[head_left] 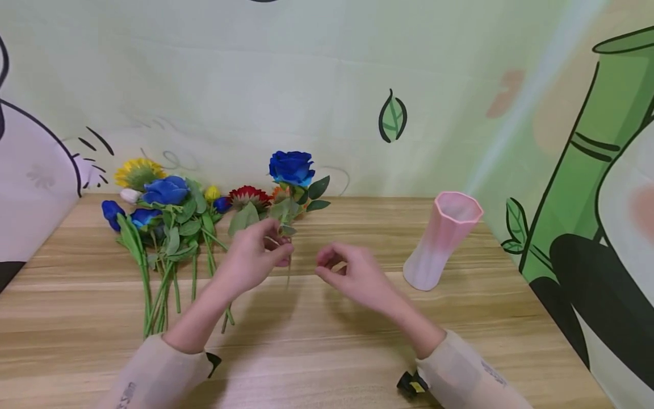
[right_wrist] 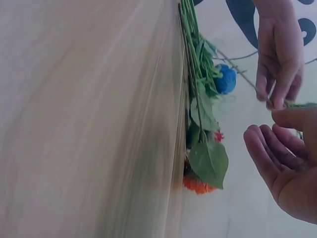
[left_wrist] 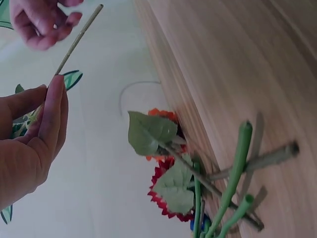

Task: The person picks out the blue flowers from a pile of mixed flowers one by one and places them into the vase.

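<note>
My left hand (head_left: 249,260) pinches the stem of a blue rose (head_left: 291,168) between thumb and fingers, holding the flower upright above the table with its bloom at the top. In the left wrist view the bare lower stem (left_wrist: 79,39) sticks out past the fingertips. To the right of it, my right hand (head_left: 360,277) hovers with loosely curled fingers and nothing between them. The right wrist view shows this right hand (right_wrist: 292,163) with its fingers apart from the thumb, close to the left hand (right_wrist: 281,54).
A pink-and-white vase (head_left: 431,244) stands upright at the right of the wooden table (head_left: 327,358). At the left lies a pile of artificial flowers, among them a sunflower (head_left: 139,173), a blue flower (head_left: 166,190) and a red flower (head_left: 249,197). Behind hangs a printed cloth (head_left: 327,102).
</note>
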Tool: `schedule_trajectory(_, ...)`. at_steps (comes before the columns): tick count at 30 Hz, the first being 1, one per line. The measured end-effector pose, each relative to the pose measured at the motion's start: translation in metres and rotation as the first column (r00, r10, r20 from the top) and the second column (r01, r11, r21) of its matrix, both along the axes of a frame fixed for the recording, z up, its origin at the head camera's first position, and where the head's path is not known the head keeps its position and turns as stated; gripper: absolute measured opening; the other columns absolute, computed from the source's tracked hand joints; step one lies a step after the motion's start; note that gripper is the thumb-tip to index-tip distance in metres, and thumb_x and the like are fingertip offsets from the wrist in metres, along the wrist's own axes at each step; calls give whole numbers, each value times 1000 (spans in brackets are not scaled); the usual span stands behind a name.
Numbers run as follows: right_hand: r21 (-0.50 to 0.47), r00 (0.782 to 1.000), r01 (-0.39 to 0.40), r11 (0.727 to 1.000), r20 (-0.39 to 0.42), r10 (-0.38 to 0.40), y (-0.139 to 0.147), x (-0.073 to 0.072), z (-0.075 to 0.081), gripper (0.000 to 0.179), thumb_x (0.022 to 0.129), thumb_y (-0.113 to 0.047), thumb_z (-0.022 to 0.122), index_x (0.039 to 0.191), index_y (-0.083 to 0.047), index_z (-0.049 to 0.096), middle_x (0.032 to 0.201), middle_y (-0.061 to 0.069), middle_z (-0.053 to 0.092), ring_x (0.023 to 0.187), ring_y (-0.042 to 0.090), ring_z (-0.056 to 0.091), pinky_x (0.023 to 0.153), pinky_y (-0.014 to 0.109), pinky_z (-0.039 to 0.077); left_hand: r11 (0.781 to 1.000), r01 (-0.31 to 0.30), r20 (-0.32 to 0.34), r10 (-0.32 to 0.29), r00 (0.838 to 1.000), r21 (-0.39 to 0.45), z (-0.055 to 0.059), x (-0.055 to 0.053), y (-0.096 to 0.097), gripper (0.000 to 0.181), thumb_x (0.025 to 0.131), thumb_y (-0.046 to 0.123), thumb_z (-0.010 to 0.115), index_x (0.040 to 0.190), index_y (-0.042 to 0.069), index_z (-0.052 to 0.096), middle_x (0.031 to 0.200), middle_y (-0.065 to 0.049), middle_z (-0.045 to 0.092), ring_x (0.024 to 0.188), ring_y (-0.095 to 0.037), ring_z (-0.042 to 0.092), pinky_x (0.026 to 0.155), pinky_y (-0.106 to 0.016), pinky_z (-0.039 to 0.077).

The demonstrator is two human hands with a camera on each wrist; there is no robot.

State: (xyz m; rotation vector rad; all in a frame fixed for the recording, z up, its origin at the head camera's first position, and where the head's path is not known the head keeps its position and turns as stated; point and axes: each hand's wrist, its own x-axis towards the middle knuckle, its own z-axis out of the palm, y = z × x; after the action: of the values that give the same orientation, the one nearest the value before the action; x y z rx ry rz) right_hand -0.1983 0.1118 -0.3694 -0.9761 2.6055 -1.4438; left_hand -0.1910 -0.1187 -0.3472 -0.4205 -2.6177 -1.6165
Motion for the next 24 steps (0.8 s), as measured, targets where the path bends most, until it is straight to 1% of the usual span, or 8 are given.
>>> schedule_trajectory(6, -85, 997, 19, 996, 79, -12, -14, 4, -1, 21, 94, -4, 74, 114, -1, 66, 100, 5, 70, 92, 17, 68, 76, 34, 60, 1000, 16, -70, -15, 997, 14, -2, 2, 9, 16, 96, 2, 72, 108, -1, 62, 95, -12, 71, 80, -23, 74, 65, -32, 61)
schedule_trajectory(10, -115, 994, 13, 993, 106, 0, -21, 6, -3, 26, 96, -6, 73, 119, -1, 64, 102, 6, 70, 93, 18, 69, 77, 34, 60, 1000, 7, -144, -9, 990, -11, -3, 2, 15, 14, 95, 4, 73, 105, 1, 64, 93, -11, 73, 85, -24, 74, 65, -34, 60)
schedule_trajectory(12, -135, 991, 12, 991, 135, 6, -24, 7, -2, 27, 96, -4, 72, 121, -1, 62, 102, 7, 70, 91, 18, 70, 76, 34, 60, 999, -6, -170, 1, 986, -32, -2, 2, 17, 14, 96, 7, 74, 105, 2, 65, 93, -9, 74, 87, -24, 73, 66, -36, 59)
schedule_trajectory(14, -159, 986, 16, 987, 167, 11, -26, 7, -3, 27, 97, -2, 71, 122, -1, 61, 101, 9, 71, 90, 19, 70, 76, 35, 61, 999, -22, -175, 14, 985, -42, -1, 2, 18, 14, 96, 9, 74, 105, 3, 67, 92, -8, 74, 87, -23, 73, 66, -36, 58)
schedule_trajectory(17, -200, 976, 26, 980, 215, 18, -26, 8, -3, 27, 97, 2, 69, 122, 1, 60, 100, 13, 71, 87, 22, 71, 77, 40, 61, 999, -30, -161, 23, 987, -36, 0, 3, 20, 15, 96, 10, 75, 107, 3, 68, 92, -7, 74, 86, -22, 73, 69, -38, 59)
schedule_trajectory(20, -205, 973, 40, 978, 229, 9, -25, 8, -3, 30, 96, 5, 69, 124, 1, 60, 97, 14, 71, 85, 23, 71, 77, 44, 61, 999, -39, -156, 35, 987, -25, 1, 3, 22, 17, 95, 11, 76, 108, 2, 69, 92, -7, 74, 86, -21, 72, 75, -39, 60)
schedule_trajectory(22, -197, 974, 46, 979, 227, 0, -24, 9, -1, 31, 96, 5, 69, 125, -1, 60, 95, 12, 71, 83, 22, 71, 75, 42, 62, 999, -53, -155, 50, 987, -12, 3, 3, 23, 17, 95, 11, 76, 107, 2, 69, 92, -7, 73, 87, -21, 71, 79, -39, 60)
schedule_trajectory(24, -188, 976, 43, 981, 219, -1, -24, 9, 0, 31, 96, 6, 69, 125, 0, 60, 95, 11, 71, 83, 22, 71, 74, 38, 62, 998, -68, -158, 67, 985, 1, 4, 3, 24, 17, 95, 12, 76, 107, 1, 70, 92, -7, 72, 88, -21, 70, 79, -39, 60)
